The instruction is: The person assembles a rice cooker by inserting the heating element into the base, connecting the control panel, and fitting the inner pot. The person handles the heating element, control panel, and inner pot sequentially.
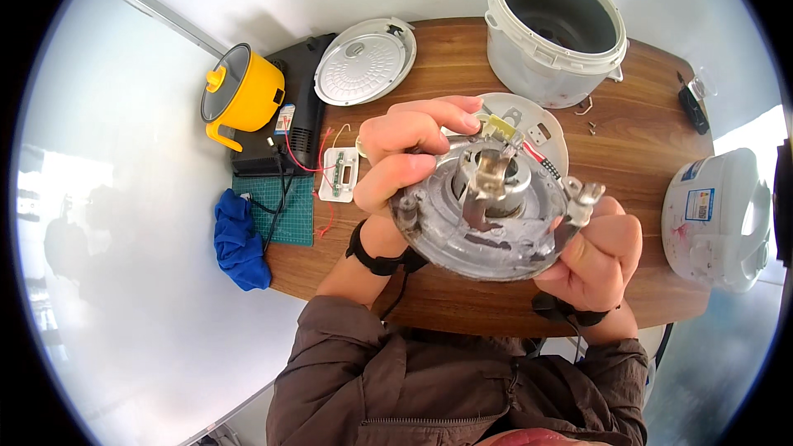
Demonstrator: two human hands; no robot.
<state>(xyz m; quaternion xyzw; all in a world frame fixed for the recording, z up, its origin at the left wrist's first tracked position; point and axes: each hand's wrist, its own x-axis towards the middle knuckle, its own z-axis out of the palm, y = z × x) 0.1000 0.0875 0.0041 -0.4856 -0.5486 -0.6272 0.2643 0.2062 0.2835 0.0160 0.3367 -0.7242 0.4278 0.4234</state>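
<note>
A: Quick Q: where's the grey round metal plate [486, 223] rn?

B: Ctr of frame, a bit R, held up over the brown wood-grain table [640, 149].

A: Pointing which way?

B: Side w/ the shiny bent-metal bracket [493, 167] faces the camera, tipped a bit twd top of frame. It's round; foreshortened, its widest span runs approx L to R. Pale knobby terminal [581, 200] juts out at its R edge.

A: Fingers?

B: Left hand [405, 144]: closed on the upper-L rim. Right hand [599, 256]: curled tight on the lower-R rim, nr the terminal; can't tell if it touches that.

A: Surface + rm?

B: Partly hidden behind the plate, a white round base w/ cutouts [552, 128]. Upper R of ctr: white round tub [537, 74], open, dark inside. Top, L of ctr: silver round lid [363, 68]. Upper L: yellow pot w/ grey lid [260, 103] & black boxy unit [310, 95] next to it. Below those: white plastic panel w/ thin green circuit strip [350, 173], green gridded mat [297, 211], crumpled blue cloth [239, 244]. Far R: white rounded appliance [694, 239]. Rm: smooth white wall [124, 157] on L, bright glare in spots.
</note>
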